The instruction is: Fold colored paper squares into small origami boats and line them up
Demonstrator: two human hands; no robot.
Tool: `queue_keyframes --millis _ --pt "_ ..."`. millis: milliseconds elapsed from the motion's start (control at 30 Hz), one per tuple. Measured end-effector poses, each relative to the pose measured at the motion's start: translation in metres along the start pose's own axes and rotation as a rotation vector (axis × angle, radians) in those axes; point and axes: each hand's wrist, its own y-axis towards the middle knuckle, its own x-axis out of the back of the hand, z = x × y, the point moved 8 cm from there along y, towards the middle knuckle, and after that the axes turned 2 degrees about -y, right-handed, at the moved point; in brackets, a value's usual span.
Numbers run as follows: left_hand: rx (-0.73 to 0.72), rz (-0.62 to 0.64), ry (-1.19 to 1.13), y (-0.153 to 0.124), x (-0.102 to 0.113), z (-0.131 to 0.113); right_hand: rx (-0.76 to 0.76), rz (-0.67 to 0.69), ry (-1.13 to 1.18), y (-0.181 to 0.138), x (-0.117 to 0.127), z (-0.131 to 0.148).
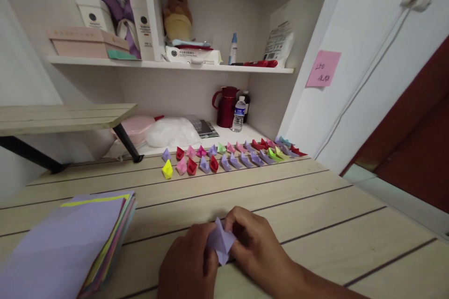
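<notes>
A lavender origami paper boat (220, 243) is between my two hands, just above the front part of the slatted wooden table. My left hand (189, 264) grips its left side between thumb and fingers. On the other side, the thumb and bent fingers of my right hand (257, 247) pinch its right edge. Fingers cover parts of both sides. Farther back, several small folded paper boats (205, 164) in lavender, red, pink, yellow, green and blue stand in two rows along the table's far edge.
A stack of coloured paper (66, 238) with a lavender sheet on top lies at the left. Behind it stands a raised wooden shelf (63, 117) on black legs. A red jug (227, 106) and water bottle (239, 114) stand in the cabinet beyond the boats.
</notes>
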Motion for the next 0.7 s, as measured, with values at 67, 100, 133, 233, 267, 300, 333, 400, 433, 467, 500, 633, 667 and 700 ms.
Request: queue_keyframes --millis 67,100,133,233,267,300,333,400,433,467,500,633,667,700 --pt "0.079 0.174 0.026 0.004 -0.008 0.007 -0.028 0.071 -0.1 0.004 -0.006 -0.005" --pt "0.112 0.24 0.037 0.007 -0.01 0.009 -0.022 0.1 -0.155 0.007 -0.008 -0.006" --pt "0.137 0.281 0.048 0.009 -0.01 0.008 -0.008 0.118 -0.202 0.009 -0.009 -0.006" --pt "0.152 0.312 0.072 0.013 -0.003 -0.003 0.017 0.13 -0.238 0.011 -0.008 -0.003" --pt "0.15 0.311 0.075 0.012 0.0 -0.008 0.019 0.131 -0.23 0.009 -0.006 -0.001" --pt "0.154 0.311 0.074 0.007 0.003 -0.012 0.022 0.138 -0.224 0.004 -0.005 0.001" --pt "0.146 0.312 0.078 0.0 0.007 -0.016 0.025 0.149 -0.216 -0.003 -0.004 0.005" --pt "0.046 0.298 0.126 -0.02 0.013 -0.029 0.031 0.195 -0.214 -0.023 -0.002 0.014" --pt "-0.048 0.282 0.173 -0.033 0.015 -0.037 0.038 0.223 -0.222 -0.035 -0.002 0.019" --pt "-0.154 0.261 0.231 -0.047 0.017 -0.046 0.049 0.255 -0.245 -0.047 -0.002 0.024" --pt "-0.263 0.237 0.284 -0.062 0.018 -0.053 0.066 0.278 -0.271 -0.06 -0.001 0.029" --pt "-0.487 0.104 0.383 -0.106 0.018 -0.066 0.109 0.297 -0.345 -0.095 0.004 0.042" --pt "-0.49 0.07 0.394 -0.111 0.018 -0.066 0.114 0.29 -0.343 -0.099 0.005 0.043" --pt "-0.498 0.041 0.4 -0.114 0.018 -0.066 0.119 0.28 -0.336 -0.103 0.005 0.043"
